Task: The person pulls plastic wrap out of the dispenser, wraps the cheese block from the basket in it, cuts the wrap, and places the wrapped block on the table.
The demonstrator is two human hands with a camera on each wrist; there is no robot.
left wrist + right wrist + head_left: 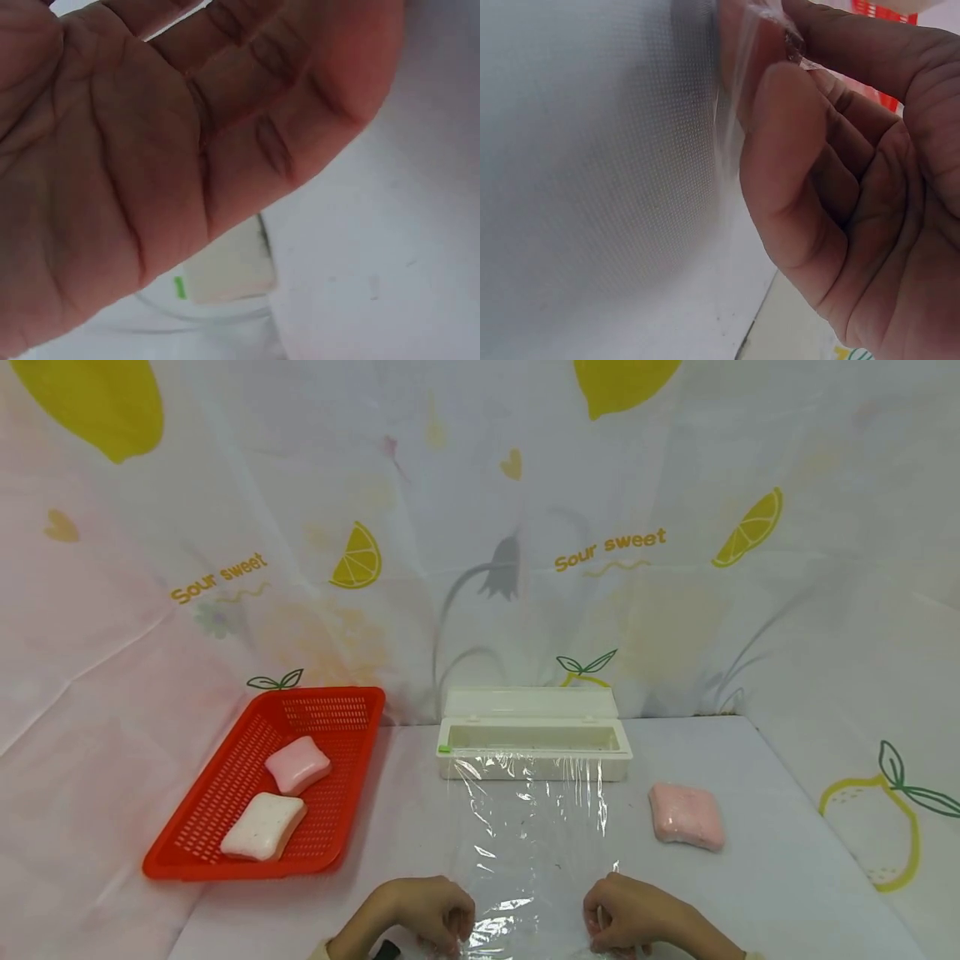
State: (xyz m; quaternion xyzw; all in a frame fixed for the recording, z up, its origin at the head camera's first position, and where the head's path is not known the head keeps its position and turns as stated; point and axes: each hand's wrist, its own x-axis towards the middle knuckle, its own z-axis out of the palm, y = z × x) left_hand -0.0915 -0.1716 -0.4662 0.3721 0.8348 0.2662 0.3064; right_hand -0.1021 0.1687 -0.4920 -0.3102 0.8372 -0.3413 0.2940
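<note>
A sheet of clear plastic wrap (517,843) stretches from a white wrap dispenser box (534,767) toward the front of the table. At its near left edge, my left hand (435,910) has curled fingers on the film; the left wrist view shows mostly the palm, and the fingertips are hidden. On the opposite edge my right hand (633,912) pinches the wrap between thumb and fingers, plain in the right wrist view, where the film (735,97) bunches at the fingertips. The dispenser's lid (528,702) stands raised. A pink soap-like block (686,816) lies right of the film.
To the left stands a red perforated basket (341,814) holding a pink block (298,765) and a white block (264,827). A lemon-print cloth (465,527) hangs behind and around the white table. A small black object (387,950) shows by the left wrist.
</note>
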